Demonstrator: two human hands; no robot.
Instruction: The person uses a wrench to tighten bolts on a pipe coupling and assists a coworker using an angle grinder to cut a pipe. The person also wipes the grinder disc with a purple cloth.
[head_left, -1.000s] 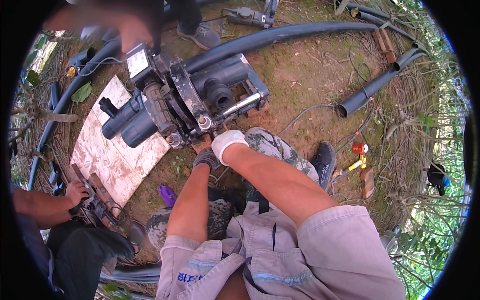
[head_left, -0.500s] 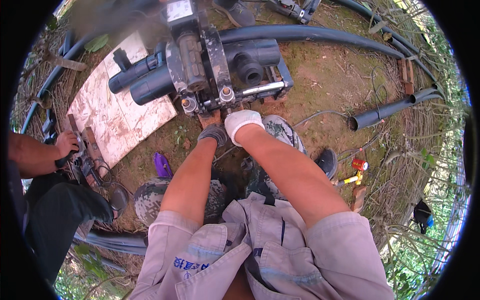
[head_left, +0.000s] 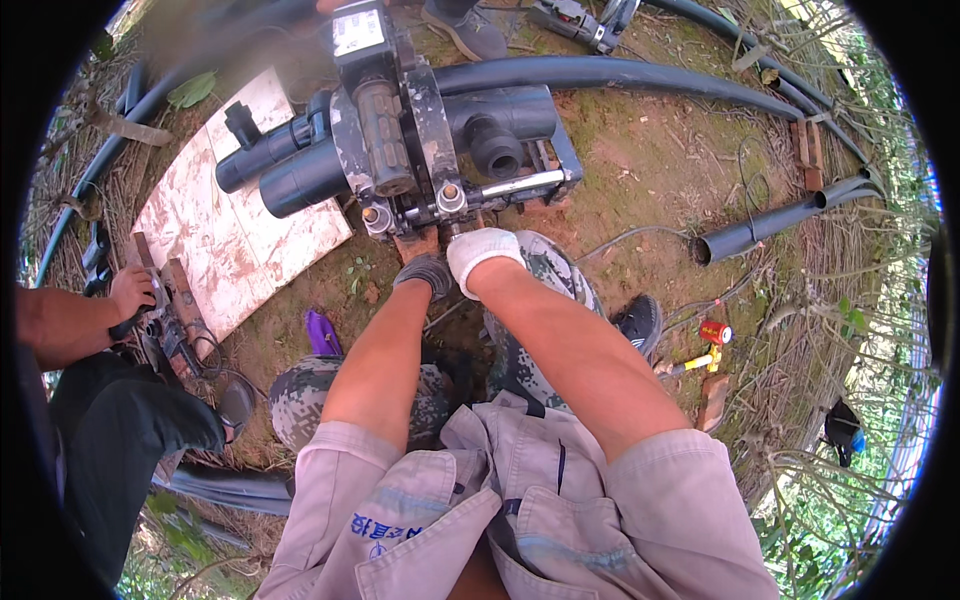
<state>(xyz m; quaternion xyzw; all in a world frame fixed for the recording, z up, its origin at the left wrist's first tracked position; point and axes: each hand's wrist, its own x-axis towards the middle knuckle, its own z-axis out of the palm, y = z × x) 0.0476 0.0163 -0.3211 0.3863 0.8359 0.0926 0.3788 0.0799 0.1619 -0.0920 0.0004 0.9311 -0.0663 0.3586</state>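
My right hand [head_left: 482,256], in a white knit glove, is closed low at the front of a black pipe-clamping machine [head_left: 435,130], by a metal fitting under its lower rod. Beside it, almost touching, my left hand [head_left: 426,272] in a dark grey glove is curled up. The fingers of both face away, and what they grip is hidden. The machine's paint-chipped clamp rings surround a thick black plastic pipe [head_left: 305,178] that has a short side outlet [head_left: 495,152]. A ribbed cylinder [head_left: 380,135] and two nut-topped bolts stand out in front.
At left, a co-worker's hand [head_left: 132,290] rests on a power tool [head_left: 165,335]. A muddy white board [head_left: 240,240] lies under the pipe's left end. Long black pipes [head_left: 640,72] cross behind; a cut pipe [head_left: 740,238], red can [head_left: 714,332], yellow-headed hammer [head_left: 697,364] and brick [head_left: 712,402] lie right.
The view has shifted slightly. Both my hands stay at nearly the same spot by the machine's front, the right one a touch lower in the picture.
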